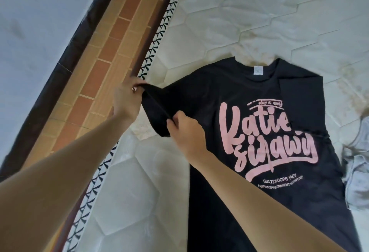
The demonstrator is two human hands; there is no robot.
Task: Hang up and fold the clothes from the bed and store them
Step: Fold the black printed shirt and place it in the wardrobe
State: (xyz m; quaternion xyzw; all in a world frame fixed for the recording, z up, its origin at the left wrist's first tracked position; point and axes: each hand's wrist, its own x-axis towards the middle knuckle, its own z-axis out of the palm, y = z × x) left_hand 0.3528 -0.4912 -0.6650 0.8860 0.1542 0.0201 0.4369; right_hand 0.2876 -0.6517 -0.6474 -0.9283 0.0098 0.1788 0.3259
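— Both forearms come in from the near edge, and my left hand [127, 98] pinches the tip of the sleeve [157, 110] out at the left, by the mattress edge

— And the other one?

— My right hand [186, 132] has fingers curled round the sleeve's hem, nearer in toward the chest. So both are clamped on the same sleeve, lifting it a little off the mattress [259, 12]

— Where does the shirt itself sit?

— Black T-shirt [229, 92] lies face up on the mattress, pink lettering [267, 142] showing, collar at the far end, hem running off the near edge. Its right sleeve is already folded in over the body

— What worries you from here?

— As I judge it, the sleeve is pulled taut to the left. If I tug harder, the whole body slides with it and the fold on the right side opens again

— Anything else?

— My left hand sits just past the mattress trim [159, 38], over the tiled floor [111, 48]. Should the pinch slip, the sleeve could drop over the side and drag the shoulder after it

— And the grey thing at the right?

— Grey garment [357, 171], crumpled, touching the shirt's right side. If I sweep the fold across too wide, I guess it may catch underneath and bunch the stack
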